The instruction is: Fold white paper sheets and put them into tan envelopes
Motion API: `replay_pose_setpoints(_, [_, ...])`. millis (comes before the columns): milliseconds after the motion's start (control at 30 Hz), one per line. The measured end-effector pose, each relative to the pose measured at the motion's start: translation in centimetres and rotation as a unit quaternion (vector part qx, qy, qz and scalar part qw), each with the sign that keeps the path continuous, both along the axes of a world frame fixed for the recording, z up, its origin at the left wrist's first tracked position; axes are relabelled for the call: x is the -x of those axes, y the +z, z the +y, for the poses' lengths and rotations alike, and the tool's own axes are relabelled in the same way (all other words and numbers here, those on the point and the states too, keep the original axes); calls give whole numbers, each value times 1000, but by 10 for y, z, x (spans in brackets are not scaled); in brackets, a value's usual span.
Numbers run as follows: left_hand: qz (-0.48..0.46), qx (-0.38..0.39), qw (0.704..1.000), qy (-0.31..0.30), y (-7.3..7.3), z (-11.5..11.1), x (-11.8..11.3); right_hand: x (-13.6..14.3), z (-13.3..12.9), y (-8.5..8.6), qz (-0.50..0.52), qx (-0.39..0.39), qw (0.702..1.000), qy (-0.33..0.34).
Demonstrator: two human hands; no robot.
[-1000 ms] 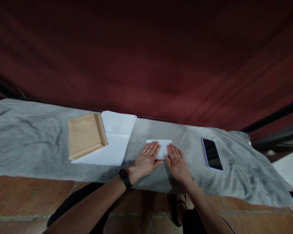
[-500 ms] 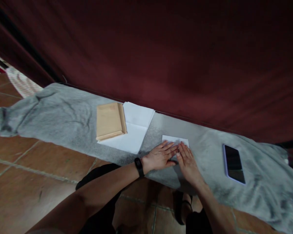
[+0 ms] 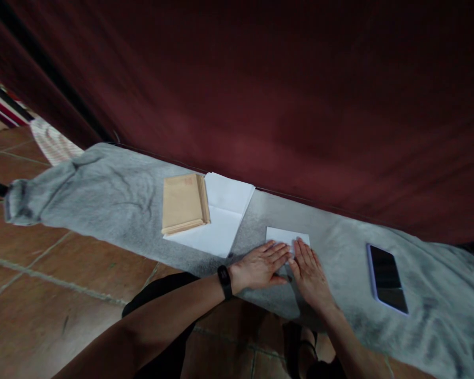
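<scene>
A small white piece of paper (image 3: 287,235), seemingly folded, lies on the grey cloth (image 3: 339,247). Flat on its near part rests my left hand (image 3: 259,266), fingers stretched out to the right, a black band on the wrist. Beside it, my right hand (image 3: 310,273) presses on the paper's right side with its fingers extended. The fingertips of both hands almost meet at the paper's middle. My fingers and palms cover the lower part of the paper.
Left of my hands, a stack of brown envelopes (image 3: 184,202) sits on creased white sheets (image 3: 225,226). A phone in a purple case (image 3: 387,279) lies to the right. Dark red fabric (image 3: 237,105) rises behind the cloth; tiled floor (image 3: 82,279) shows in front.
My hands have slid slightly toward me on the paper, uncovering more of its far part. The whole view has shifted a little.
</scene>
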State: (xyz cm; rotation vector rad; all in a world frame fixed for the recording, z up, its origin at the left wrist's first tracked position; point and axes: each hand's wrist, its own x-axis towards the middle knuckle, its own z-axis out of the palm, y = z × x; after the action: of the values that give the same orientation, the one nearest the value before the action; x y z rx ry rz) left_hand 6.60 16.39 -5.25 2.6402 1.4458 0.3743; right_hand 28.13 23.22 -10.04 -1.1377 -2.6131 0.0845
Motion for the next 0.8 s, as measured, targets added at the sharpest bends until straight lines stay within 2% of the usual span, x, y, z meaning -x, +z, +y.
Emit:
replay_pose_setpoints(433, [0,6,997,76,-9,-9,16,-17,2,-4,1,-32,999,-44])
replay_pose_setpoints(633, [0,5,996,87,-10,-9,18,-26,3,-7,7,-31,997,-68])
replay_pose_setpoints(733, [4,-5,996,87,-12,-9,17,-24,4,-4,24,-33,997,-72])
replay_pose_setpoints(800, [7,-9,996,85,-13,-9,16,-17,3,2,35,-27,998,-52])
